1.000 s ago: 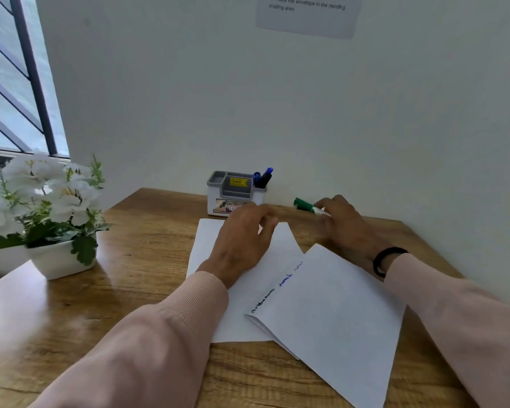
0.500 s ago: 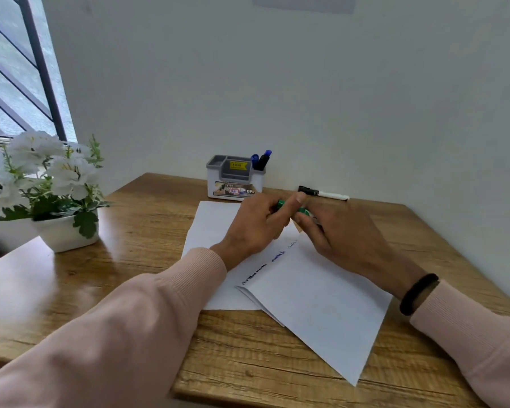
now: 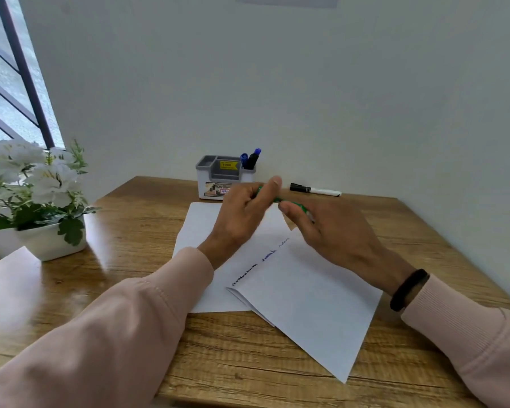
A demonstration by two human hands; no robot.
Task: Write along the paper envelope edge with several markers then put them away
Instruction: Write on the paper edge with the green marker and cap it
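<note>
Wooden bench [image 3: 130,242] against a plain wall. Left hand [image 3: 242,213] and right hand [image 3: 333,228] each pinch the green marker [image 3: 277,198] at twelve o'clock above the envelope [image 3: 306,298]. Marker judged light, stiff, smooth; grip the barrel.

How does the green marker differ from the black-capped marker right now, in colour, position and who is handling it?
The green marker is held above the paper, gripped by the left hand and right hand; the black-capped marker lies untouched on the desk near the wall. The green marker is mostly hidden by fingers; the black-capped marker shows fully, black cap and white barrel. Both are outside the organizer.
</note>
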